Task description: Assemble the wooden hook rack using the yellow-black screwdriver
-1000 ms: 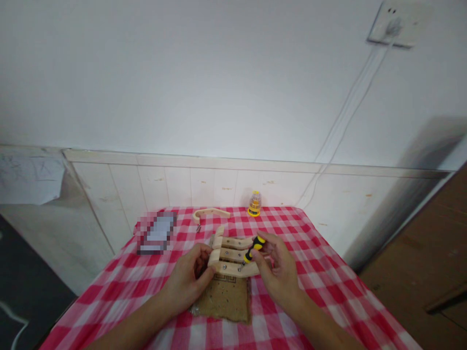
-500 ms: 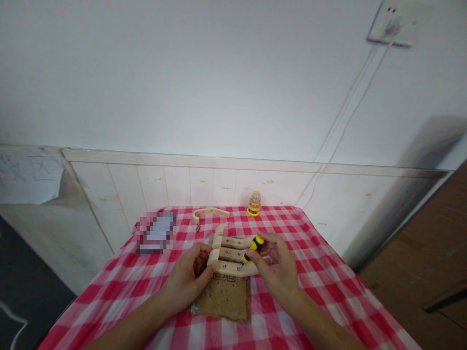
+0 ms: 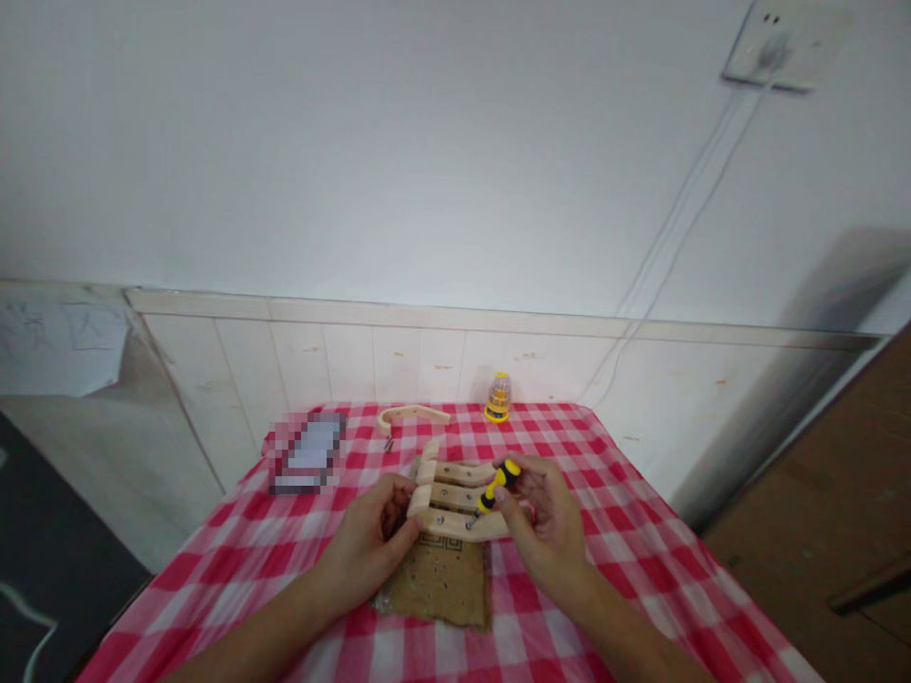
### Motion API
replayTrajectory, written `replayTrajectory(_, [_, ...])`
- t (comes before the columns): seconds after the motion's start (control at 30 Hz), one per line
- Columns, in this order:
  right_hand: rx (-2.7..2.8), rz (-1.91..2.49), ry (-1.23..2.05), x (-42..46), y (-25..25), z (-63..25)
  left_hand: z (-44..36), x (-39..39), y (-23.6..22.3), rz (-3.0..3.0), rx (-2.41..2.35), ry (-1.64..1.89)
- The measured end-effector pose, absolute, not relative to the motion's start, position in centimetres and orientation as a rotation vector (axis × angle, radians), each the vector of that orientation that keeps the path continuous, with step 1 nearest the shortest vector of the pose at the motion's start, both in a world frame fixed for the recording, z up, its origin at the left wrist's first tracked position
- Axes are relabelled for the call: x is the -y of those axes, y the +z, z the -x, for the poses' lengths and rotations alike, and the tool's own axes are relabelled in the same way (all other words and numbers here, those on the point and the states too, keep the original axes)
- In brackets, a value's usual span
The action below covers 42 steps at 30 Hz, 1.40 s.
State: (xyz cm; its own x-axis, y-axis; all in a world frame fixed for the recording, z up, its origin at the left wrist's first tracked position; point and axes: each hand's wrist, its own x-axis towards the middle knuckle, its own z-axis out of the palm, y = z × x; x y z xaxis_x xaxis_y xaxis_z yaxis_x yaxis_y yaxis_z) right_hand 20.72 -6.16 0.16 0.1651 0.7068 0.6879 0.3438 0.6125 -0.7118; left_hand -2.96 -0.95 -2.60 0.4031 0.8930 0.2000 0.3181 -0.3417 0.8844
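Several curved wooden hooks [image 3: 455, 525] lie side by side across a brown board [image 3: 441, 581] that looks like cardboard, with dark marks and small holes. Screws show in the hooks. My left hand [image 3: 377, 531] pinches the curled left end of the nearest hook. In my right hand [image 3: 548, 517] is a yellow and black screwdriver [image 3: 499, 486], held tilted between thumb and fingers. Its tip meets the right-hand screw [image 3: 470, 525] of the nearest hook. The fingers of my right hand partly cover the hooks' right ends.
Behind the hooks lies another wooden hook [image 3: 417, 412] with loose screws [image 3: 388, 443] beside it. A clear and yellow bit case [image 3: 498, 398] stands by the wall. A pixelated phone-like object [image 3: 309, 455] lies at the left on the checked tablecloth [image 3: 569, 607].
The screwdriver has turned slightly in my right hand, its fingers shifting on the handle. My left hand keeps its hold on the hook. The whole view has shifted a little.
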Motion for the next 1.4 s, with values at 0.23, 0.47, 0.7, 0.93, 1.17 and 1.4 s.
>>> replayTrajectory(0.23, [1.475, 1.039, 0.304, 6.1, -0.1, -21.0, 3.0, 0.9, -2.9, -1.869, -1.038, 0.92])
replayTrajectory(0.47, [1.453, 1.03, 0.24, 6.1, 0.7, -20.8, 2.9, 1.1, -2.4, -1.873, -1.043, 0.916])
replayTrajectory(0.7, [1.425, 1.061, 0.264, 6.2, 0.7, -20.8, 2.9, 1.1, -2.4, -1.863, -1.035, 0.931])
replayTrajectory(0.93, [1.445, 1.042, 0.269, 6.3, 0.8, -20.8, 3.0, 1.0, -2.5, -1.878, -1.033, 0.916])
replayTrajectory(1.17, [1.438, 0.97, 0.31, 6.4, 1.0, -20.7, 3.0, 1.1, -2.3, -1.872, -1.043, 0.927])
replayTrajectory(1.4, [1.452, 1.023, 0.322, 6.5, 0.7, -20.9, 3.0, 1.1, -2.2, -1.871, -1.041, 0.918])
